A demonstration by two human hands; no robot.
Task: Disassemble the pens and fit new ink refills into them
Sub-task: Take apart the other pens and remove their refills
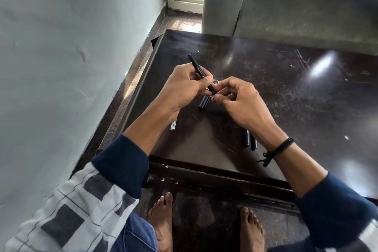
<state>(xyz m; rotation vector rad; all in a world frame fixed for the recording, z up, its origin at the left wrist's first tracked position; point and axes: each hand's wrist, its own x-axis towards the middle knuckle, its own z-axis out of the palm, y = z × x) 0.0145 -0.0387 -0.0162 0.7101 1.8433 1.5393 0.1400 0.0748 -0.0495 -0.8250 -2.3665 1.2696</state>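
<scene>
Left hand is curled round the black pen, bracing it tilted away. Right hand pinches the pen's near end with thumb and forefinger, probably to unscrew the tip. A loose black sleeve lies just under the hands; clear refills sit by the left wrist and two dark pens under the right wrist, all within reach on the table.

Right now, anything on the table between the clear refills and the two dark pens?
Head view: only bare, scratched table between the clear refills and the two dark pens. A short black tube lies farther back, off that line.
</scene>
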